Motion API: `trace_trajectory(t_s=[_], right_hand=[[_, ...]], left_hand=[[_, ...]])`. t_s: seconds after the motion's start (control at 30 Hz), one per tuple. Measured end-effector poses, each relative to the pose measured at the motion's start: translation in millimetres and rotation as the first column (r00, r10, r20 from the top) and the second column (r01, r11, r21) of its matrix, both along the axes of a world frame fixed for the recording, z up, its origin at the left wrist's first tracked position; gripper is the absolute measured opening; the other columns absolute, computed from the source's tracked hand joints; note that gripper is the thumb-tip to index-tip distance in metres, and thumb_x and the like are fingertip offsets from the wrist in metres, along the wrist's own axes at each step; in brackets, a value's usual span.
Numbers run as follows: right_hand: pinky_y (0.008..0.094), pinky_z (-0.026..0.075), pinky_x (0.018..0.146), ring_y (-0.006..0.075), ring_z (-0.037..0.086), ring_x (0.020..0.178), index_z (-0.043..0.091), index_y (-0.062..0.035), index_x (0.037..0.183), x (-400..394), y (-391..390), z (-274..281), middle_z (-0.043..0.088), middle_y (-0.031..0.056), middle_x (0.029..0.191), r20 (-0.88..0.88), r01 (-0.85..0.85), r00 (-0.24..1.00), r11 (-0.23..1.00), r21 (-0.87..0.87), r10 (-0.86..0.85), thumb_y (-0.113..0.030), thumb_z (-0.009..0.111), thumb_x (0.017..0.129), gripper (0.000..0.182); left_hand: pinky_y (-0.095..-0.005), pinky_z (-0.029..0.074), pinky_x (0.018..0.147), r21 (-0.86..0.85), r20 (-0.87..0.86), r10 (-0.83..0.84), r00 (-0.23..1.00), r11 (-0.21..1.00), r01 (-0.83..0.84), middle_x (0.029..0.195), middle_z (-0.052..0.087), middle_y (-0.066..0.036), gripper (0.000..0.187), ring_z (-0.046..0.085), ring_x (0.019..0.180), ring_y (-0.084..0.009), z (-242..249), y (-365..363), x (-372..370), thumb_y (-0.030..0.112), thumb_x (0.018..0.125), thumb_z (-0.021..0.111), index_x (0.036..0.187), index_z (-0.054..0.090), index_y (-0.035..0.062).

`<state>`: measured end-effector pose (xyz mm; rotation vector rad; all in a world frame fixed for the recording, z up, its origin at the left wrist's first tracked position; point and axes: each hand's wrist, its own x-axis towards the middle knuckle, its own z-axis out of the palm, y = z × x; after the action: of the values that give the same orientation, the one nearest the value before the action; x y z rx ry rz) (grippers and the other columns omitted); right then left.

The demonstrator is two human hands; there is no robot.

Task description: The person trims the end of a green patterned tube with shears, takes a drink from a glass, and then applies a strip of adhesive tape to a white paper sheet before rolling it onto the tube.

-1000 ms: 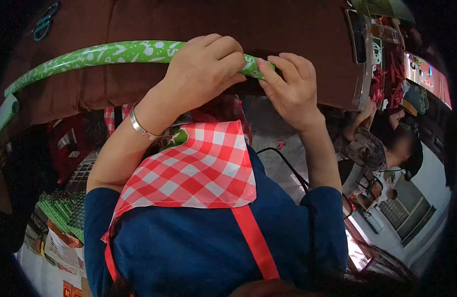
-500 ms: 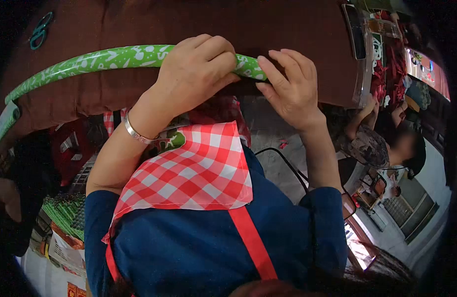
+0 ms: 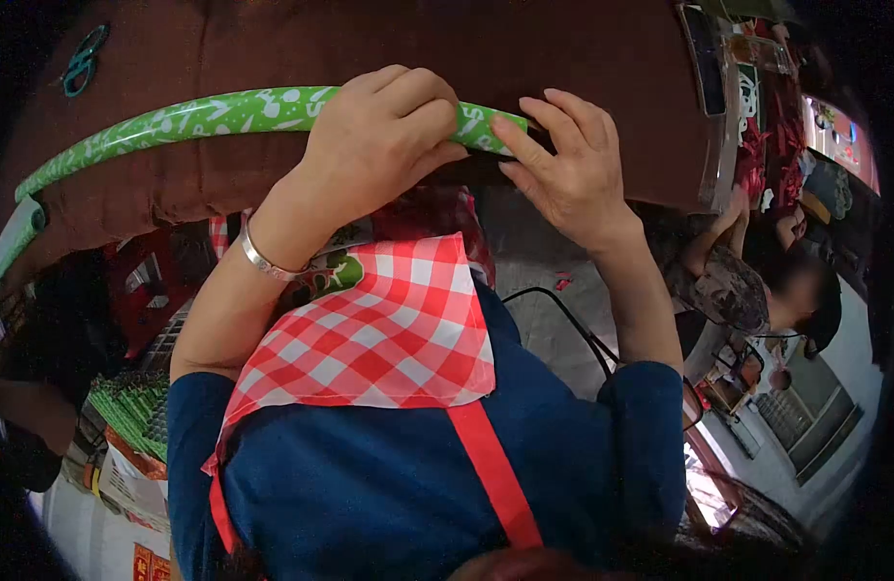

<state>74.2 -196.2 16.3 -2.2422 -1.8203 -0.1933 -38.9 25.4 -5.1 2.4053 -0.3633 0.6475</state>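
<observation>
A long green roll (image 3: pixel 200 119) with white printed shapes, like wrapping paper or plastic film, runs along the near edge of a brown cloth-covered table (image 3: pixel 583 48). My left hand (image 3: pixel 384 131) is closed over the roll near its right part, fingers curled with the thumb towards me. At the roll's right end, my right hand (image 3: pixel 568 160) has its index finger on top and its thumb just below, pinching the end. Its other fingers stick out over the table. Another green rolled piece (image 3: pixel 19 237) hangs at the far left edge.
Teal-handled scissors (image 3: pixel 83 60) lie at the back left, and a phone (image 3: pixel 702 60) at the right. Beyond it, another person (image 3: pixel 733 286) sits near dark red strips (image 3: pixel 781 145). Below left is a bundle of green rolls (image 3: pixel 127 412). A red-and-white checked apron (image 3: pixel 379 334) covers my front.
My right index finger has moved slightly left, further onto the roll's end. My left hand keeps its grip, and the view has shifted a little.
</observation>
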Motion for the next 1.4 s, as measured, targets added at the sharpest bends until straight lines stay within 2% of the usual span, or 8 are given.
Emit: trace_trajectory(t_s=[0.33,0.53,0.63,1.13,1.2,1.3,1.37,1.4], right_hand=[[0.0473,0.041,0.094,0.0298,0.05,0.117,0.065,-0.0253,0.122,6,-12,3,0.056,0.0083,0.122,0.044,-0.008,0.999,1.0,-0.016,0.009,-0.027,0.082,0.069,0.056],[0.0501,0.04,0.096,0.031,0.046,0.122,0.061,-0.0227,0.128,-8,5,-1,0.053,0.0102,0.128,-0.036,0.051,0.998,0.995,0.081,-0.048,-0.04,0.077,0.075,0.058],[0.0536,0.035,0.102,0.0327,0.042,0.128,0.059,-0.0241,0.133,-17,16,-3,0.05,0.0119,0.135,-0.065,0.065,0.996,0.997,-0.037,-0.067,-0.044,0.074,0.077,0.061],[0.0549,0.032,0.104,0.0327,0.042,0.129,0.06,-0.0308,0.132,-10,-12,5,0.051,0.011,0.134,0.072,0.125,0.991,0.98,-0.156,-0.115,-0.044,0.071,0.08,0.054],[0.0548,0.032,0.104,0.0325,0.042,0.129,0.06,-0.0309,0.131,-12,-12,10,0.051,0.0111,0.134,0.084,0.148,0.987,0.973,-0.176,-0.135,-0.044,0.07,0.081,0.053],[0.0539,0.032,0.104,0.0328,0.044,0.127,0.063,-0.027,0.126,-11,-10,12,0.053,0.011,0.131,0.082,0.131,0.989,0.985,-0.114,-0.122,-0.044,0.07,0.082,0.048],[0.0527,0.035,0.103,0.0352,0.045,0.127,0.065,-0.016,0.121,-11,-10,13,0.054,0.0123,0.131,0.058,0.126,0.991,0.991,-0.053,-0.123,-0.042,0.067,0.086,0.044],[0.0527,0.035,0.103,0.0352,0.045,0.127,0.065,-0.016,0.121,-11,-9,12,0.054,0.0123,0.131,0.06,0.126,0.991,0.991,-0.053,-0.122,-0.042,0.067,0.086,0.044]], left_hand=[[-0.0347,0.051,0.07,0.017,0.021,0.009,1.0,1.0,-0.009,0.09,0.059,-0.003,0.029,0.06,0.08,-0.0232,3,-1,2,0.017,0.064,0.08,0.08,0.058,0.0091],[-0.0345,0.051,0.069,0.033,0.029,0.009,1.0,0.999,-0.01,0.089,0.058,-0.004,0.028,0.06,0.079,-0.0231,3,0,2,0.018,0.065,0.08,0.079,0.058,0.0091],[-0.0345,0.051,0.069,0.025,0.035,0.008,0.999,1.0,-0.009,0.09,0.059,-0.004,0.027,0.06,0.079,-0.023,3,0,2,0.018,0.065,0.08,0.079,0.058,0.0089],[-0.0368,0.052,0.069,-0.001,0.013,0.003,1.0,1.0,-0.003,0.094,0.064,-0.006,0.029,0.062,0.082,-0.0261,0,0,0,0.019,0.066,0.081,0.075,0.057,0.0075],[-0.0346,0.05,0.072,0.028,0.024,0.003,1.0,1.0,-0.004,0.09,0.059,-0.003,0.028,0.06,0.08,-0.0232,1,0,0,0.017,0.065,0.08,0.083,0.059,0.009],[-0.0346,0.05,0.071,0.018,0.037,0.0,0.999,1.0,0.0,0.09,0.058,-0.003,0.028,0.06,0.08,-0.0231,1,0,1,0.017,0.065,0.08,0.082,0.059,0.009],[-0.0356,0.051,0.07,0.011,0.03,0.005,1.0,1.0,-0.005,0.092,0.061,-0.004,0.028,0.061,0.081,-0.0245,2,0,1,0.018,0.065,0.08,0.079,0.058,0.0086],[-0.0366,0.051,0.069,0.0,0.021,0.007,1.0,1.0,-0.007,0.094,0.063,-0.006,0.028,0.062,0.081,-0.0259,2,0,1,0.018,0.066,0.081,0.076,0.057,0.0083]])
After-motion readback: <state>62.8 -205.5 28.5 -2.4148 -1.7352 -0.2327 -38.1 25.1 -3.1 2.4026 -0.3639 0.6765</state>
